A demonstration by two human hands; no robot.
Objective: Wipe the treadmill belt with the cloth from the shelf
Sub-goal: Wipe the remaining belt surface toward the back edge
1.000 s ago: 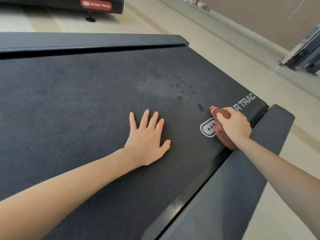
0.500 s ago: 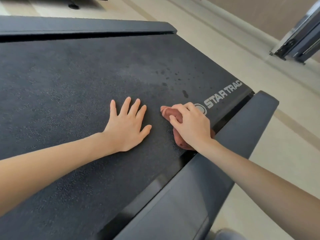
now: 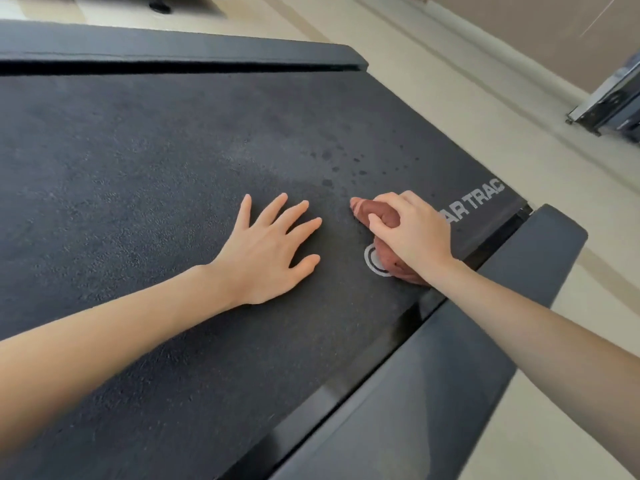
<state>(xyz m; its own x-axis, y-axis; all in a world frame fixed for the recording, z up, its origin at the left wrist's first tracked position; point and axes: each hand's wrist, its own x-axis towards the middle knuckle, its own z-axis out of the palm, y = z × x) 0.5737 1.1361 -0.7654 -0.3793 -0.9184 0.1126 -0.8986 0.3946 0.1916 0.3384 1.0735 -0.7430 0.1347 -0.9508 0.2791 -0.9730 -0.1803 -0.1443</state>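
Right hand (image 3: 412, 233) grips a bunched reddish-brown cloth (image 3: 398, 270), fingers curled over the top of it and thumb tucked against its side. The cloth is pressed onto the treadmill belt (image 3: 138, 174), close to the belt's right edge. Part of the cloth pokes out ahead of the fingers, and more shows under the wrist.

Nearest the camera, the dark side rail (image 3: 450, 375) runs diagonally under the right forearm. Both bare forearms reach in from the bottom corners.

Left hand (image 3: 270, 258) lies flat on the belt, palm down and fingers spread, holding nothing. It sits just left of the cloth without touching it.

A white ring emblem (image 3: 371, 261) is printed on the belt and is half covered by the cloth. White lettering (image 3: 481, 202) reading "AR TRAC" shows just beyond the right hand, its start hidden by the hand.

Further on the belt there is a scatter of small dark spots (image 3: 327, 155) and a faintly lighter smear beside them.

Beyond that, the far side rail (image 3: 173, 50) crosses the top of the view. Past it lies pale floor (image 3: 450, 98), with the dark frame of another machine (image 3: 616, 102) at the right edge.
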